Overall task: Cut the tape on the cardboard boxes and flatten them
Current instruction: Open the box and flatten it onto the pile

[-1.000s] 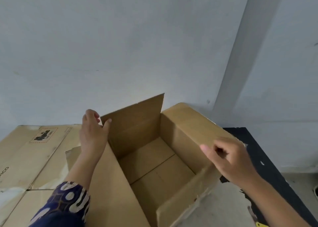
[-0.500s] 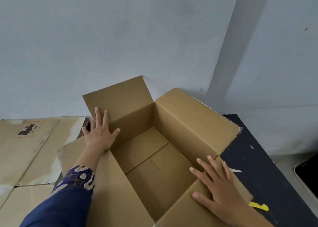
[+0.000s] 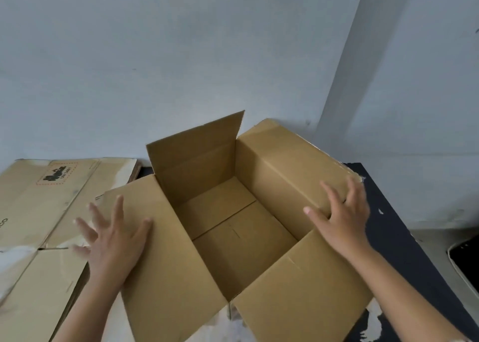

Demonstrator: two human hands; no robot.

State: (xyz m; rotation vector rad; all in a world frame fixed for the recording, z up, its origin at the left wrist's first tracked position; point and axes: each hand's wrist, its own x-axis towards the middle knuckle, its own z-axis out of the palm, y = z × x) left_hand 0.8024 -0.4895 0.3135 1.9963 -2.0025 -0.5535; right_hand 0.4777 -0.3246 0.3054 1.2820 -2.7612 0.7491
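The open cardboard box (image 3: pixel 233 227) stands on the dark worktop (image 3: pixel 404 240), against the far wall, all four top flaps folded out. Left hand (image 3: pixel 114 240) lies flat with fingers spread on the left flap; right hand (image 3: pixel 342 220) rests on the right flap, fingers loosely bent over its edge, grasping nothing. Flattened boxes (image 3: pixel 39 212) are stacked to the left. Risk: the bottom seam appears closed, so pressing the walls now would likely buckle or tear the board rather than fold it. The box could also slide off the worktop's right edge.
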